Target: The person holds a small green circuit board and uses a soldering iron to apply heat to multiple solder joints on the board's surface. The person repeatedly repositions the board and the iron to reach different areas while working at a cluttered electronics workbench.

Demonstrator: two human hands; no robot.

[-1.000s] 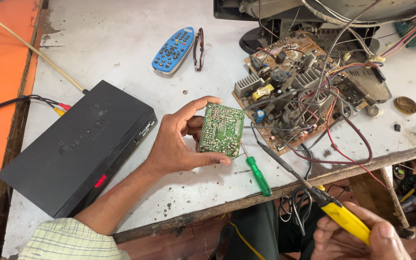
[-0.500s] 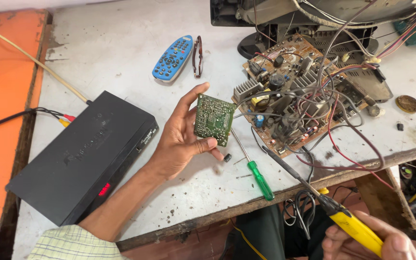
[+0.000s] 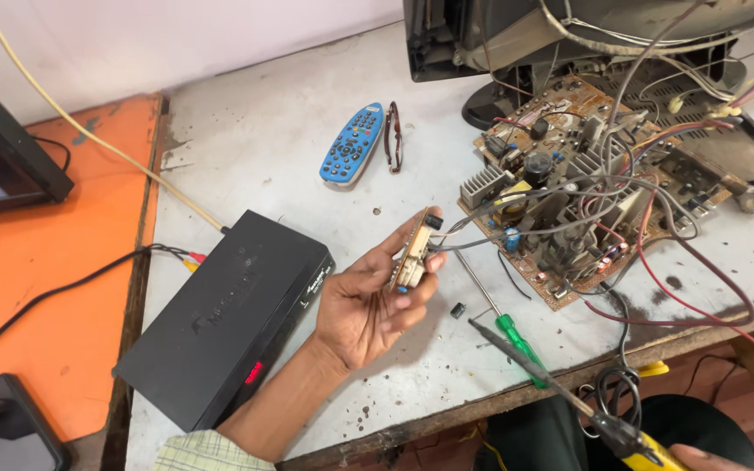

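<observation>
Nearest the camera, at the bottom edge, the right hand (image 3: 709,459) barely shows; it seems closed round the yellow handle of a soldering iron (image 3: 569,397), though the grip itself is cut off. The iron's long dark shaft slants up and left from that hand, its tip ending just below and right of the small circuit board (image 3: 412,251). The left hand (image 3: 368,305) holds that board turned edge-on, fingers half curled behind it and thumb pressing its upper edge, above the tabletop (image 3: 263,139). The board's long axis runs up and slightly right; the left hand has it, the right stays well apart. Just right of the board lies a green screwdriver (image 3: 517,344); left of it a black set-top box (image 3: 229,314). Beyond the board sit a larger wired circuit board (image 3: 586,192) and a blue remote (image 3: 353,144).
</observation>
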